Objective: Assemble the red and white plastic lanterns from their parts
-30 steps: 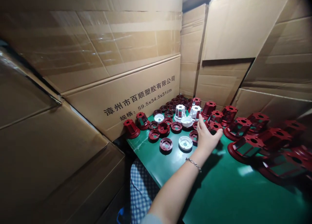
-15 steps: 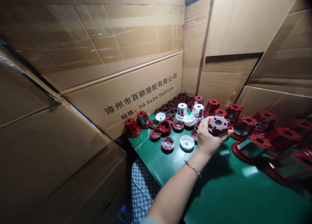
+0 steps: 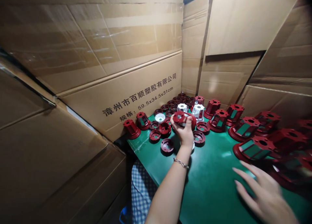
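Over the green table, the left hand is up and busy, fingers curled tight around a red housing, gripping it by its top with the thumb on the near side. It is off the table, hanging above the cluster of little red rings at the far left end, with a bracelet glinting on the wrist below. Down at the lower right, the right hand comes into frame with nothing in it, fingers spread wide and pointing left, hovering just over the green surface, near a big red housing but not touching it. Look at the spread back there: two white housings standing upright side by side just behind the held piece, a white ring off to their left among the red ones, and another red ring lying just right of the wrist. Along the right side runs a whole row of red housings sitting on their wide flanges, getting larger in frame toward the camera. At the far left corner, two more red pieces stand against a printed carton. Cardboard boxes wall the table in all round, and a checked cloth shows below the table's near edge.
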